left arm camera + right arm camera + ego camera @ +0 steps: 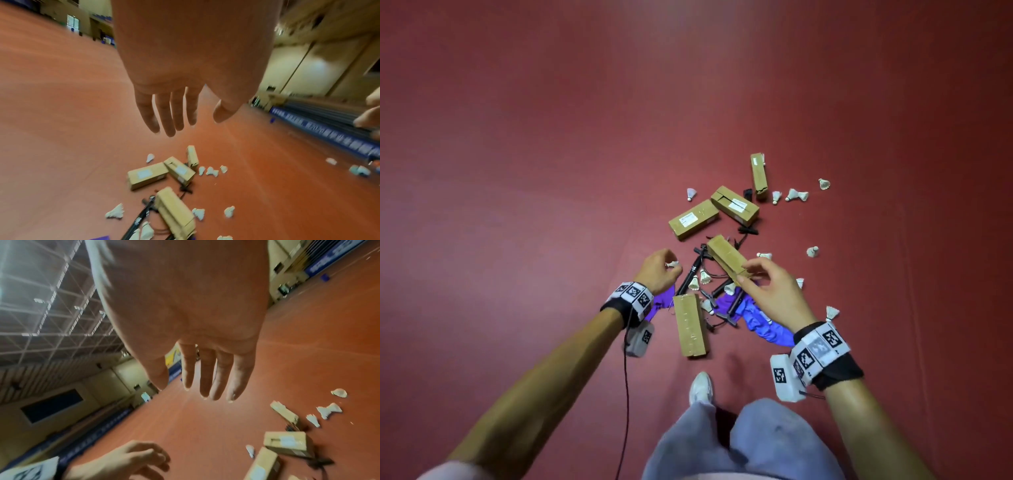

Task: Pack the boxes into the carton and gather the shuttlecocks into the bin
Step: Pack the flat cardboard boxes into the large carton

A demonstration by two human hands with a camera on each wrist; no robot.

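Observation:
Several brown cardboard boxes lie on the red floor: one with a white label point(693, 219), one beside it point(734, 205), one farther back point(758, 176), one on the rackets point(726, 255) and one nearest my feet point(690, 325). White shuttlecocks point(798, 195) lie scattered around them. My left hand point(659, 270) hangs above the pile's left side with straight fingers point(170, 123) and nothing in it. My right hand point(756, 277) hovers over the near end of the raised box; in the right wrist view its fingers point(205, 378) are straight and empty, well above the floor.
Black rackets point(690, 274) and a purple cloth point(767, 325) lie tangled under the near boxes. My white shoe point(701, 387) stands just short of the pile. A cable point(626, 394) dangles from my left wrist. A blue barrier point(329, 138) runs along the hall's edge.

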